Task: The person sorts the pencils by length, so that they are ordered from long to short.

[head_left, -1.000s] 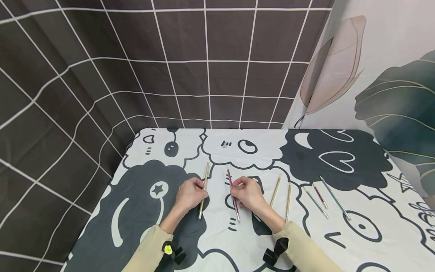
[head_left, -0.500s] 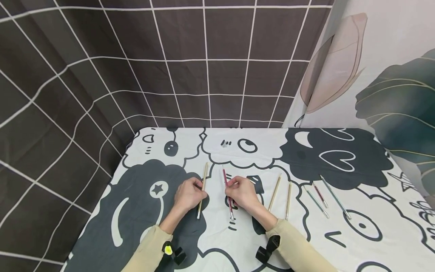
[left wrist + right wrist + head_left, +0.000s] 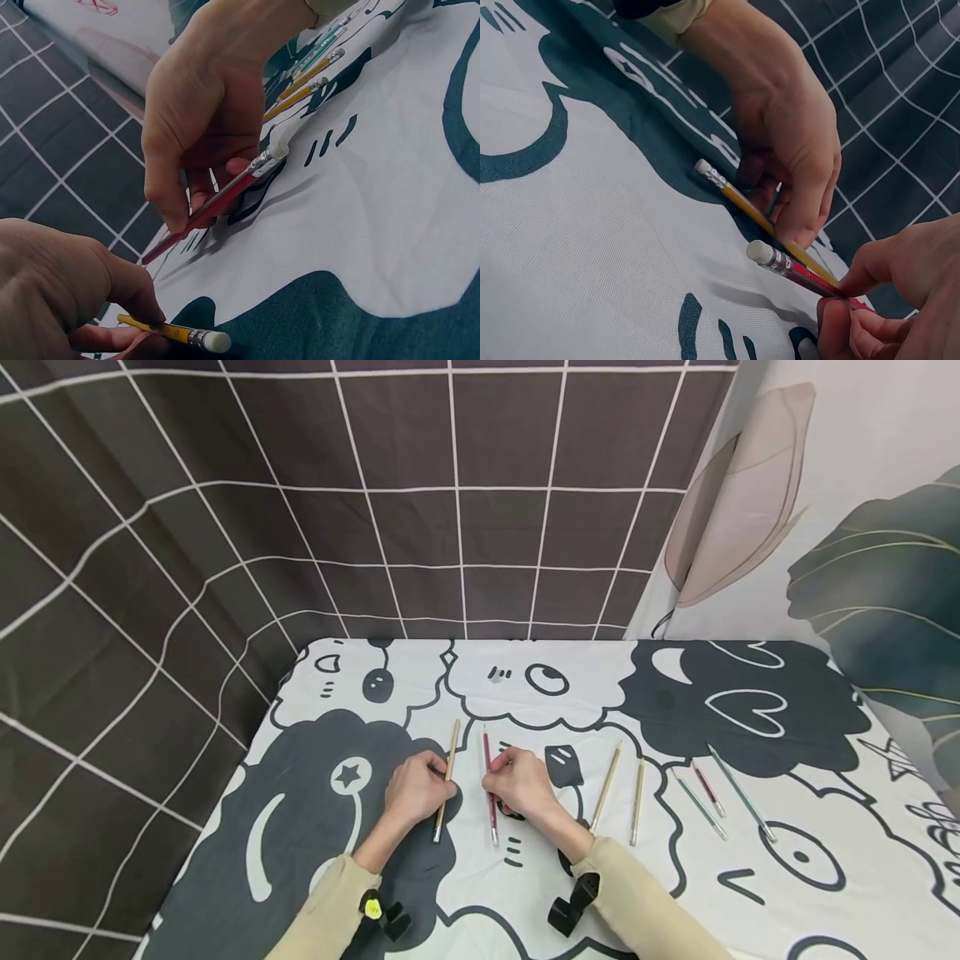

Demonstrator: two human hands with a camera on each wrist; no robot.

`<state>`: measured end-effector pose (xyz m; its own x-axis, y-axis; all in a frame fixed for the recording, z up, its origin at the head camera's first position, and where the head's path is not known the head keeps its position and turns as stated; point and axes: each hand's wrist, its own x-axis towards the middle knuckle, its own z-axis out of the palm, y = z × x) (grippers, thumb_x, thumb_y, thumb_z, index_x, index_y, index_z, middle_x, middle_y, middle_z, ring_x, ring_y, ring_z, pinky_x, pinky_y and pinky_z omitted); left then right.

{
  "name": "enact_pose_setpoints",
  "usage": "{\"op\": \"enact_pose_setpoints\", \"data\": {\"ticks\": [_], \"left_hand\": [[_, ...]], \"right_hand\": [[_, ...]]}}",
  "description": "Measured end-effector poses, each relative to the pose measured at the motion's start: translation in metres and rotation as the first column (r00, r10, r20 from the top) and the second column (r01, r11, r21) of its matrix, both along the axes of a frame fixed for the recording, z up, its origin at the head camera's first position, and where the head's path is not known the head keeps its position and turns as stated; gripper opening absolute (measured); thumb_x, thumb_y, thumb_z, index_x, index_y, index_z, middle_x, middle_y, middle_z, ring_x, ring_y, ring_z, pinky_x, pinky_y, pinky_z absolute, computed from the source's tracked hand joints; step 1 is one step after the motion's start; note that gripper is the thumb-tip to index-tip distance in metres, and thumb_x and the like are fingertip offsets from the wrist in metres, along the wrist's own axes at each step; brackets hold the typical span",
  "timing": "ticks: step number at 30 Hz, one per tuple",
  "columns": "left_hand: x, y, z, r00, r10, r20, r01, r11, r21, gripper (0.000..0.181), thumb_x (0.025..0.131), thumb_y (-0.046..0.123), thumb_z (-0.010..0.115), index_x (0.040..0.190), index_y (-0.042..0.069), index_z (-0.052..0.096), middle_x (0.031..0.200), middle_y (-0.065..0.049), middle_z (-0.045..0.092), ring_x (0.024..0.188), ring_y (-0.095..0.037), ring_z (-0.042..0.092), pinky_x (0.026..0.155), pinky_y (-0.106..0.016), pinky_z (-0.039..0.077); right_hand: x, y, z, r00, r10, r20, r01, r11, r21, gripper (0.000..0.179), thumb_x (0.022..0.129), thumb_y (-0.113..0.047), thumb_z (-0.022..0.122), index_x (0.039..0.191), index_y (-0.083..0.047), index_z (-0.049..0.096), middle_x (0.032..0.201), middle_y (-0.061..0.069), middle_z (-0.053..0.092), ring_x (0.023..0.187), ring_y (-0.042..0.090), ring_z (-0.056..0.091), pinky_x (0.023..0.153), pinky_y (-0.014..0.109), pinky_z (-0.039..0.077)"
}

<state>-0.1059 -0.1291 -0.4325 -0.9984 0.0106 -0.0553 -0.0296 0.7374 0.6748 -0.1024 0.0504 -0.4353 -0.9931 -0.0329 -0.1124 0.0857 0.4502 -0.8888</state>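
In the head view my left hand (image 3: 420, 789) pinches a yellow pencil (image 3: 453, 742) between thumb and fingers, its white eraser end toward me. Just to the right, my right hand (image 3: 525, 785) pinches a red pencil (image 3: 492, 823), also with the eraser end nearer me. The two pencils stand roughly side by side, a small gap apart. The left wrist view has the red pencil (image 3: 217, 199) tilted, with a shadow on the cloth below its eraser end. From the right wrist, the yellow pencil (image 3: 742, 202) appears behind the red pencil (image 3: 802, 277).
A patterned black-and-white cloth (image 3: 480, 877) covers the table. Right of my right hand lie two yellow pencils (image 3: 607, 785). Farther right are two green pencils (image 3: 741, 793) with a short red pencil (image 3: 708, 789) between them. A dark grid curtain (image 3: 420, 527) hangs behind.
My right hand has moved left with the red pencil, bringing it closer to the yellow one and making it more upright in the head view. My left hand has stayed nearly still.
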Motion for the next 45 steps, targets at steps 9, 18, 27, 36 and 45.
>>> {"op": "enact_pose_setpoints", "data": {"ticks": [9,18,27,36,45], "left_hand": [[-0.001,0.001,-0.006,0.998,-0.021,-0.058,0.02,1.0,-0.015,0.017,0.071,0.003,0.075,0.085,0.007,0.067,0.063,0.004,0.061,0.057,-0.013,0.056,0.059,-0.037,0.045],[-0.001,0.002,-0.008,0.99,-0.046,-0.133,0.044,0.999,-0.018,0.013,0.071,-0.002,0.073,0.079,0.007,0.068,0.059,0.005,0.059,0.055,-0.012,0.055,0.06,-0.038,0.046],[0.001,0.002,-0.007,0.99,-0.03,-0.141,0.03,1.0,-0.003,0.01,0.072,0.001,0.075,0.075,0.007,0.068,0.054,0.007,0.059,0.049,-0.009,0.056,0.062,-0.039,0.047],[0.0,0.001,-0.009,0.995,-0.018,-0.102,0.023,0.999,0.045,0.01,0.072,0.0,0.074,0.077,0.006,0.067,0.047,0.009,0.056,0.041,-0.005,0.055,0.054,-0.032,0.045],[0.0,0.001,-0.008,0.998,-0.009,-0.061,0.015,0.996,0.088,0.009,0.075,0.0,0.072,0.077,0.006,0.066,0.044,0.008,0.055,0.038,-0.006,0.055,0.049,-0.029,0.044]], "right_hand": [[0.0,-0.002,0.001,1.0,0.016,-0.002,-0.016,1.0,0.013,0.009,0.075,-0.001,0.066,0.082,-0.003,0.061,0.06,-0.001,0.061,0.038,0.007,0.051,0.039,0.027,0.046],[-0.002,-0.004,0.001,0.999,0.046,0.003,-0.046,0.999,0.011,0.007,0.078,0.0,0.067,0.083,-0.001,0.061,0.059,0.001,0.06,0.038,0.008,0.052,0.038,0.025,0.046],[-0.005,-0.008,0.002,0.998,0.06,0.028,-0.061,0.997,0.047,0.008,0.079,0.0,0.068,0.081,-0.001,0.06,0.054,0.002,0.059,0.035,0.008,0.052,0.037,0.025,0.045],[-0.008,-0.013,0.003,0.998,0.07,-0.002,-0.069,0.991,0.118,0.011,0.077,0.0,0.07,0.082,-0.001,0.06,0.053,0.003,0.057,0.033,0.007,0.051,0.037,0.024,0.043],[-0.008,-0.019,0.004,0.995,0.097,-0.03,-0.089,0.974,0.208,0.009,0.075,0.001,0.069,0.078,0.0,0.061,0.043,-0.002,0.052,0.031,0.005,0.048,0.037,0.022,0.041]]}}
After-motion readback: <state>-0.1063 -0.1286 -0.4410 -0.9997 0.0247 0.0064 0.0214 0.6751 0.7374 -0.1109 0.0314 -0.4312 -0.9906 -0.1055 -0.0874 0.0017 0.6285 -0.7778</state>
